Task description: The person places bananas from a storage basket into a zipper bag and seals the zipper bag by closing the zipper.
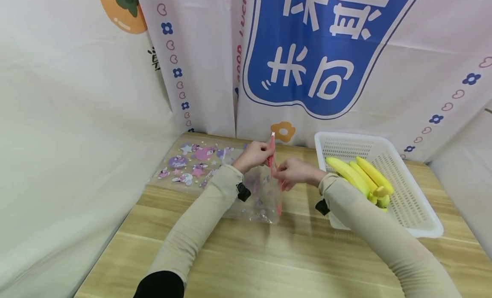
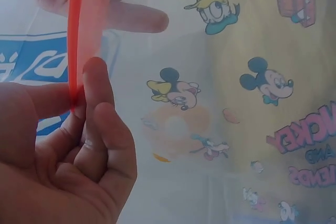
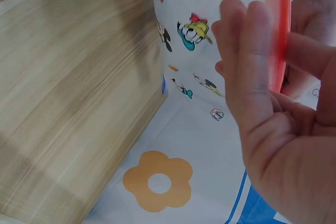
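Observation:
A clear zip bag [image 1: 251, 200] with cartoon prints stands on its side over the table, its red zip edge [image 2: 75, 35] upright. My left hand [image 1: 253, 157] pinches that edge near its top end, thumb on one side and fingers on the other, as the left wrist view shows. Lower down the same edge, my right hand [image 1: 297, 172] grips it between thumb and fingers. In the right wrist view the fingers [image 3: 255, 51] lie against the bag's printed side. A small white piece [image 1: 273, 134] sits at the far end of the zip edge.
Left of the hands, another clear bag [image 1: 188, 167] with pink and purple prints lies flat. A white slatted basket [image 1: 426, 217] stands on the right, partly behind my right forearm, with several yellow bananas [image 1: 361, 178] in it. A printed cloth [image 1: 215, 76] hangs along the table's back edge.

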The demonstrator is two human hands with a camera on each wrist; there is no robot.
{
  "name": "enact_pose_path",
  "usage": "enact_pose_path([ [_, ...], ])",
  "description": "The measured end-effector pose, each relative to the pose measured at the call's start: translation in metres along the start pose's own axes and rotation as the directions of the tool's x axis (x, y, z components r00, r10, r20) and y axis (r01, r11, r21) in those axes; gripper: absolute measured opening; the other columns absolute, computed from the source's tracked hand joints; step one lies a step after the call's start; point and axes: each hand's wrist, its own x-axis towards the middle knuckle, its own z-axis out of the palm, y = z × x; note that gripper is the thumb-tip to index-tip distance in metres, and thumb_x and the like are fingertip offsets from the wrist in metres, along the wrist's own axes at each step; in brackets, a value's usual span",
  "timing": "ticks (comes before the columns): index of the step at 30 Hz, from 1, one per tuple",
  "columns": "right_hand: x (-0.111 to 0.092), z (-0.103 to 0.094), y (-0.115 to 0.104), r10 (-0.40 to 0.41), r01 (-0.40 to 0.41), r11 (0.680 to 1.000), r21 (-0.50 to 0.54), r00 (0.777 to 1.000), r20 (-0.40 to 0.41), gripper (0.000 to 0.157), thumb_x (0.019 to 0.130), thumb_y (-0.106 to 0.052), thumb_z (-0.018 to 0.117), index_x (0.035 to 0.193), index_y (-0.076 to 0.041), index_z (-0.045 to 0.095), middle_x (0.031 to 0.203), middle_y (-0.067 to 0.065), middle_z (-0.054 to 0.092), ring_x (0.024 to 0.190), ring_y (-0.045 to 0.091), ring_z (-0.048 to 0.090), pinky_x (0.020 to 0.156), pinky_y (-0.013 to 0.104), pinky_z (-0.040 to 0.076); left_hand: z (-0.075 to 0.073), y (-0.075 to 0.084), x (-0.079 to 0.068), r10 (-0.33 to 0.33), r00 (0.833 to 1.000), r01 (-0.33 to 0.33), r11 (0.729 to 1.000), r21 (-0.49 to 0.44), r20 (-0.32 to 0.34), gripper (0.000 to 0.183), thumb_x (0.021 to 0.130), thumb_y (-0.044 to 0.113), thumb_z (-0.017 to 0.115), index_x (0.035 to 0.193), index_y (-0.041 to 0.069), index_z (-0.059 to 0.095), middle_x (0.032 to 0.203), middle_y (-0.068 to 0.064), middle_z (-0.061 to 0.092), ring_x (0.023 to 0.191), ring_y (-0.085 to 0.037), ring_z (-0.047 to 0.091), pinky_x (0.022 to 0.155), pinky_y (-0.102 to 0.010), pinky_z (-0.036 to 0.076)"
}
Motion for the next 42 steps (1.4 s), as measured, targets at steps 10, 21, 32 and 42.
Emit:
enact_pose_path([
  [10, 0.000, -0.003, 0.001, 0.001, 0.001, 0.997, 0.083, 1.000, -0.023, 0.022, 0.088, -0.006, 0.047, 0.101, 0.010, 0.057, 0.078, 0.012, 0.062, 0.063, 0.019, 0.061, 0.060, 0.031, 0.052, -0.002, -0.005, -0.003, 0.009, 0.997, -0.005, 0.998, -0.063, 0.072, 0.022, 0.091, 0.023, 0.048, 0.086, 0.002, 0.052, 0.082, -0.010, 0.059, 0.068, -0.019, 0.062, 0.054, -0.025, 0.044],
  [21, -0.003, -0.004, 0.003, 0.015, -0.013, 0.994, 0.106, 1.000, -0.020, 0.021, 0.089, -0.003, 0.045, 0.101, 0.012, 0.054, 0.081, 0.018, 0.061, 0.063, 0.018, 0.060, 0.060, 0.031, 0.052, 0.001, -0.006, -0.013, 0.057, 0.996, -0.064, 0.993, 0.102, 0.073, 0.009, 0.084, 0.007, 0.048, 0.092, 0.004, 0.044, 0.070, -0.008, 0.058, 0.061, -0.024, 0.060, 0.050, -0.027, 0.045],
  [32, -0.006, -0.011, 0.002, 0.054, -0.050, 0.992, 0.119, 0.998, -0.033, 0.027, 0.090, -0.004, 0.044, 0.110, 0.012, 0.050, 0.087, 0.021, 0.060, 0.066, 0.019, 0.061, 0.062, 0.032, 0.052, 0.005, -0.003, -0.023, 0.051, 0.996, -0.063, 0.984, 0.169, 0.072, 0.024, 0.083, 0.006, 0.051, 0.106, 0.005, 0.044, 0.071, -0.005, 0.056, 0.054, -0.017, 0.054, 0.042, -0.020, 0.039],
  [42, -0.004, -0.017, 0.006, 0.073, -0.064, 0.993, 0.098, 0.993, -0.097, 0.023, 0.088, -0.006, 0.046, 0.102, 0.011, 0.053, 0.076, 0.018, 0.062, 0.062, 0.021, 0.062, 0.060, 0.033, 0.052, 0.000, 0.001, -0.028, 0.053, 0.996, -0.065, 0.980, 0.188, 0.070, 0.025, 0.087, 0.005, 0.044, 0.112, 0.004, 0.045, 0.077, -0.008, 0.054, 0.057, -0.015, 0.054, 0.043, -0.020, 0.040],
])
